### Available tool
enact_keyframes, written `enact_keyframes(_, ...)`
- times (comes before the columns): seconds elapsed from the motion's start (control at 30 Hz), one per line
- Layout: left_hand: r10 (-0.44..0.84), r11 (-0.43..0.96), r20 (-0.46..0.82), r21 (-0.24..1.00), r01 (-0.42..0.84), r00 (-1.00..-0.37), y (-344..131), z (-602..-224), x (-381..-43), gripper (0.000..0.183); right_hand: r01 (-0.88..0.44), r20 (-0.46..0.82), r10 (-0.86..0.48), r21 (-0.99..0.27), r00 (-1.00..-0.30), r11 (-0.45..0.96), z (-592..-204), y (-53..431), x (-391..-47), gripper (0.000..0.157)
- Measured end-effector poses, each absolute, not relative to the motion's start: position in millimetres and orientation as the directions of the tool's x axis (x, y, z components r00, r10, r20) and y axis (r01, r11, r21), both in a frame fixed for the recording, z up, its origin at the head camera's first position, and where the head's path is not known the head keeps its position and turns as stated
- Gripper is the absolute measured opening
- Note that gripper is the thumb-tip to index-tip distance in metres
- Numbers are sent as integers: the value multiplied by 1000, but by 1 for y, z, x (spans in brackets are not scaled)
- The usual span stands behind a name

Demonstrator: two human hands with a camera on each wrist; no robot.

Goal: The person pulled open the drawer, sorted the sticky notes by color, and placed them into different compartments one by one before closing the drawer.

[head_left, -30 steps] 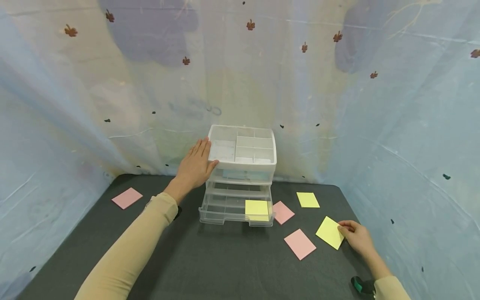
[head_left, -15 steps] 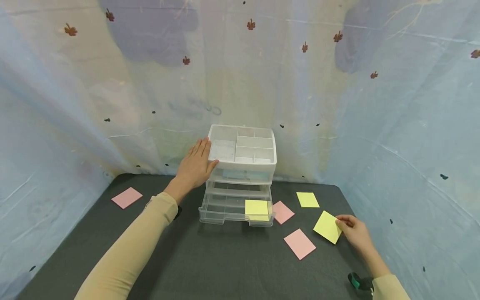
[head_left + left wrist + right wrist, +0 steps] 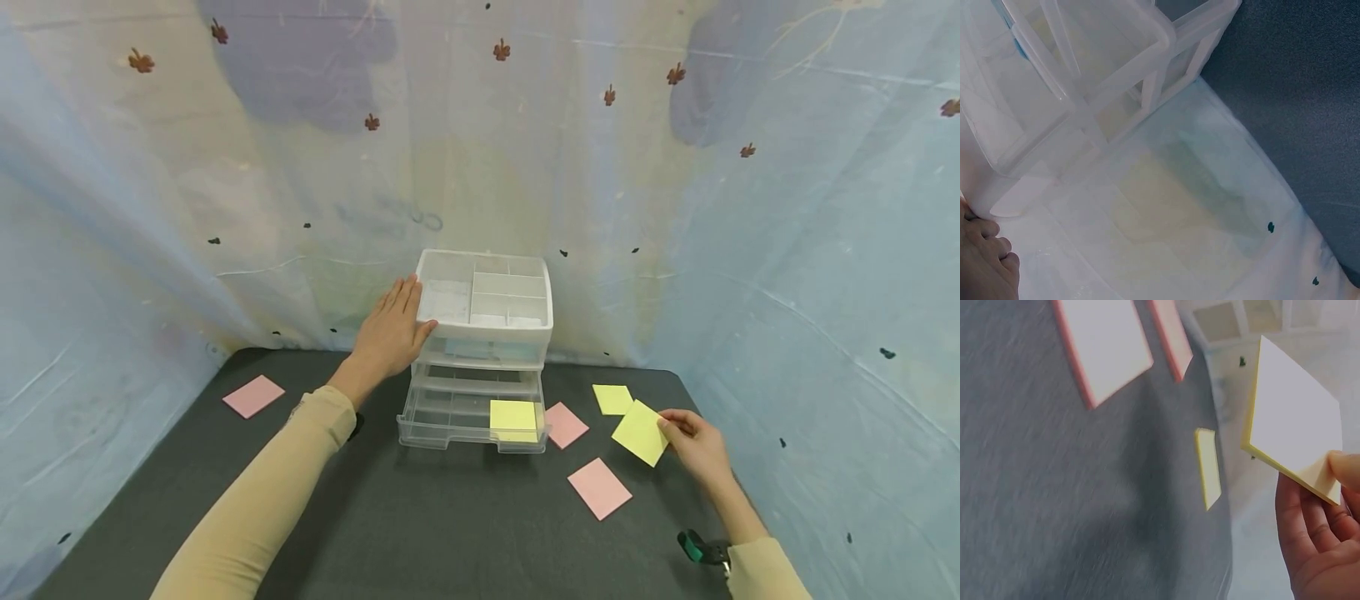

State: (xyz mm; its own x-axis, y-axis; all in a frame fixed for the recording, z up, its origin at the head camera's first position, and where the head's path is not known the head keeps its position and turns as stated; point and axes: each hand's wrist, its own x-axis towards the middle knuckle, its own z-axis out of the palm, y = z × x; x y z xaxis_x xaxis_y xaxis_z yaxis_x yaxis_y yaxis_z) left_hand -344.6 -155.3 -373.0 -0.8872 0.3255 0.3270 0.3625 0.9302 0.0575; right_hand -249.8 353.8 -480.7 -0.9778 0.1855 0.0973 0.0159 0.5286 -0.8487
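My right hand (image 3: 699, 448) pinches a yellow sticky note pad (image 3: 640, 433) by its right corner, thumb on top. In the right wrist view the pad (image 3: 1297, 419) is raised above the table, its thick edge showing. My left hand (image 3: 386, 333) rests with straight fingers against the left side of a white plastic drawer organizer (image 3: 483, 332). The organizer's clear bottom drawer (image 3: 450, 433) is pulled out, with a yellow sticky note pad (image 3: 513, 419) lying at its right end. In the left wrist view only the fingers (image 3: 988, 250) of that hand show, at the organizer's edge.
Right of the drawer lie a pink sticky note pad (image 3: 566, 425), a nearer pink pad (image 3: 600, 489) and a yellow pad (image 3: 612, 399). Another pink pad (image 3: 254, 396) lies at the far left of the black table (image 3: 465, 533). A patterned curtain (image 3: 480, 167) hangs behind and at both sides.
My right hand has lifted the yellow sticky note pad and moved it left and away from me, so it now overlaps the far yellow pad's corner in view. The left hand has stayed put.
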Motion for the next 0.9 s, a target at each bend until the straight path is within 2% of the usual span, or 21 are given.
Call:
enact_keyframes(0.33, 325, 933, 320, 45, 357, -890, -155, -372, -343, 79, -72, 167, 192, -903, -967, 423, -461, 323, -254, 41)
enact_keyframes(0.57, 322, 932, 323, 56, 358, -890, -155, -372, -342, 78, -125, 214, 190, -911, -958, 394, -449, 301, -259, 32)
enact_keyframes(0.9, 322, 932, 336, 51, 358, -885, -155, -374, -344, 78, -184, 231, 108, -925, -967, 332, -438, 269, -260, 32)
